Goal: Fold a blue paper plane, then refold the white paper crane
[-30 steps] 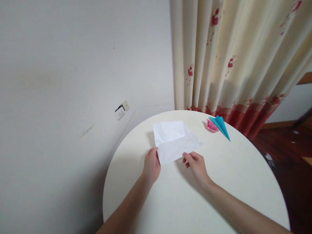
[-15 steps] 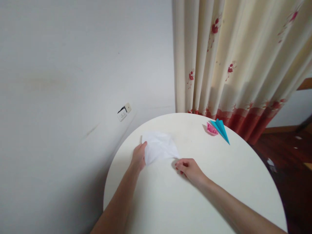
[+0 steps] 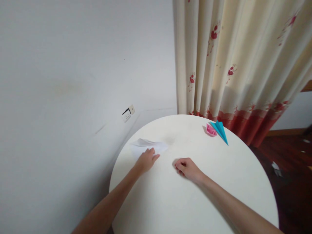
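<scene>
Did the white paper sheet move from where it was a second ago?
Yes. The white paper sheet slid left toward the round table's left edge, farther from the pink folded paper.

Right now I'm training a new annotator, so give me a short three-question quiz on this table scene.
1. True or false: the left hand rests on the white paper.
2. Which lies nearest the curtain? A) white paper B) blue paper plane C) right hand
3. Fill in: beside the blue plane lies a ____ folded paper.

Key: 1 true; 2 B; 3 pink. All sit on the round table.
</scene>
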`<state>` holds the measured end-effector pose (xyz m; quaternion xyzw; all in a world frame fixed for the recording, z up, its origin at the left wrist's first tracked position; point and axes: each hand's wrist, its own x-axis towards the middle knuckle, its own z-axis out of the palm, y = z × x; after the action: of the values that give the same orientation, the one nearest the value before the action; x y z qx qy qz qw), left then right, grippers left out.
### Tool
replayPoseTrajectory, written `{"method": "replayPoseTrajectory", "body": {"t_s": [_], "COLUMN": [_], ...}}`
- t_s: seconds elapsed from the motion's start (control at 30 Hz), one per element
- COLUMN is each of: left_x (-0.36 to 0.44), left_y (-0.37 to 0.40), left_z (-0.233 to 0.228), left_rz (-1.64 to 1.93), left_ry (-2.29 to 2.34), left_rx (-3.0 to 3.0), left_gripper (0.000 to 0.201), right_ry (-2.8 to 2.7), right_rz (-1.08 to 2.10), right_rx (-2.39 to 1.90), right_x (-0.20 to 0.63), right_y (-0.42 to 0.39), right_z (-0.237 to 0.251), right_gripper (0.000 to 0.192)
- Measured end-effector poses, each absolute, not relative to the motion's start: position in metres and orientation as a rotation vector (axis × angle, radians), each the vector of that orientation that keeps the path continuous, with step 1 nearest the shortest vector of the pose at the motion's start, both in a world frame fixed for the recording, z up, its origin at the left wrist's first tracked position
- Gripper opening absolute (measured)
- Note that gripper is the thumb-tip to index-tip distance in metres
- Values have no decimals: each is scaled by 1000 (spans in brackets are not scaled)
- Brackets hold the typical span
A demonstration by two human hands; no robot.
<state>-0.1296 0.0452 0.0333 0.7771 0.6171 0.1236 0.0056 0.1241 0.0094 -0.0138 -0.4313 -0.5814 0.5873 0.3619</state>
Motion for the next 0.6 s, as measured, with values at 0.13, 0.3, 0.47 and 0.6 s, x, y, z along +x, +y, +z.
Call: {"method": "replayPoseTrajectory", "body": {"t_s": [0.13,0.3,0.47,0.6], "left_x": [-125,-123,-127,-144], "left_y": [49,74,89,98], "left_z": [24,16,-8,-11], "left_rz": [376,399,226,159], "left_ry": [2027,2225,2179,2107], "left_rx": [2346,2237,2235,2288], "left_gripper": [42,50,59,62], "right_ry": [-1530,-1529,-1526,-1520], "right_rz": [1516,1483,1393,1145], "right_rx": [-1080,-1079,-1126,-1208], "right_x": [125,126,121,129], "right_y": [9,10,12,27], "right_z": [-12,-14,-19,-17], "right_gripper": [35,34,32,25]}}
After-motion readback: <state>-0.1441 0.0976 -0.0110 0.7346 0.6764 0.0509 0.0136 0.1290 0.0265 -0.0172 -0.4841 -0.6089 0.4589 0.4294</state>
